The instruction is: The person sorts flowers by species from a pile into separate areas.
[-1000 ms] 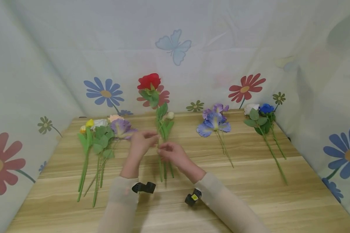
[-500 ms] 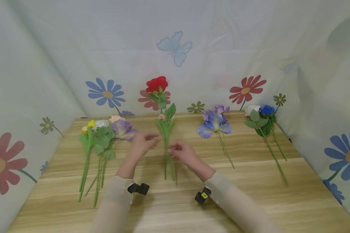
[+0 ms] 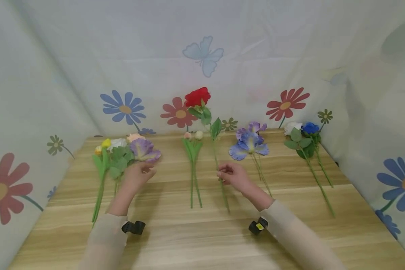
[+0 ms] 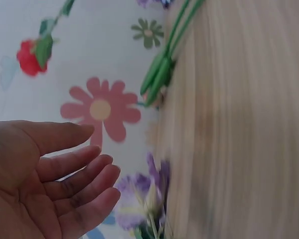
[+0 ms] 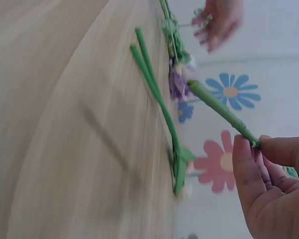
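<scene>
In the head view my right hand (image 3: 234, 176) pinches the green stem of a red rose (image 3: 198, 96), held up off the table with its bloom toward the back. The right wrist view shows the lower stem (image 5: 217, 105) between thumb and fingertips. My left hand (image 3: 138, 176) holds nothing, its fingers loosely bent, over a left-hand bunch near a purple iris (image 3: 144, 149). Between the hands lie two tulips, one with a pinkish bud (image 3: 187, 135) and one with a cream bud (image 3: 198, 135), their stems crossing.
The left bunch also has a yellow tulip (image 3: 106, 142), a white flower (image 3: 118, 143) and a peach flower (image 3: 136, 137). Blue-purple irises (image 3: 249, 144) lie right of centre. Farther right are a white rose (image 3: 293, 128) and a blue rose (image 3: 311, 128). A printed curtain (image 3: 148, 75) stands behind the table (image 3: 175, 232).
My right hand has carried the red rose rightward, away from the two tulips. My left hand has moved away to the left from the middle.
</scene>
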{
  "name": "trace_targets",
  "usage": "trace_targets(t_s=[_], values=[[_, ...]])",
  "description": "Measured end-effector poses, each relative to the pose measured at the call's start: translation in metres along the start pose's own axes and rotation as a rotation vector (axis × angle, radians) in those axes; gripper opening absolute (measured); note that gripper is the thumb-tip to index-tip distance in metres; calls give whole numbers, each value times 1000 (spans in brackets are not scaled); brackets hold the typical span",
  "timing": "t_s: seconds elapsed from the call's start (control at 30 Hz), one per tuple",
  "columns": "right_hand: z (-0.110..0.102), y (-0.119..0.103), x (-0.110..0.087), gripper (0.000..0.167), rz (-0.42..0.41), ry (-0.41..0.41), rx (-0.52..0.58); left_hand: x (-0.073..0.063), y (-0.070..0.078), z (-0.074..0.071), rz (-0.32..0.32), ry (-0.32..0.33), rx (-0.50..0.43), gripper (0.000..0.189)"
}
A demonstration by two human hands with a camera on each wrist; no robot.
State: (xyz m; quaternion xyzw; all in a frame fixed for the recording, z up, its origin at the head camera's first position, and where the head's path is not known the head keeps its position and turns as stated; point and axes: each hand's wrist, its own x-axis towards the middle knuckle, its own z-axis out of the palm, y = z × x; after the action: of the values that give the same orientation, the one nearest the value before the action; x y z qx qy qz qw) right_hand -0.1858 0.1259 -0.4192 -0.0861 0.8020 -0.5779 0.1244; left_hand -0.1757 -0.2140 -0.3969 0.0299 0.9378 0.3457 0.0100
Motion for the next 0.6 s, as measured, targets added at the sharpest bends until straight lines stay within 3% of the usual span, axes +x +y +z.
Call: trace_targets(t_s=[0.37,0.6], values=[[-53,17,-30,33,-15,52,-121,-18,-60,-28,-90,63,200,40],[-85,28,-47,37,31,108,-207,-24,-82,-33,-144,48,253,38]])
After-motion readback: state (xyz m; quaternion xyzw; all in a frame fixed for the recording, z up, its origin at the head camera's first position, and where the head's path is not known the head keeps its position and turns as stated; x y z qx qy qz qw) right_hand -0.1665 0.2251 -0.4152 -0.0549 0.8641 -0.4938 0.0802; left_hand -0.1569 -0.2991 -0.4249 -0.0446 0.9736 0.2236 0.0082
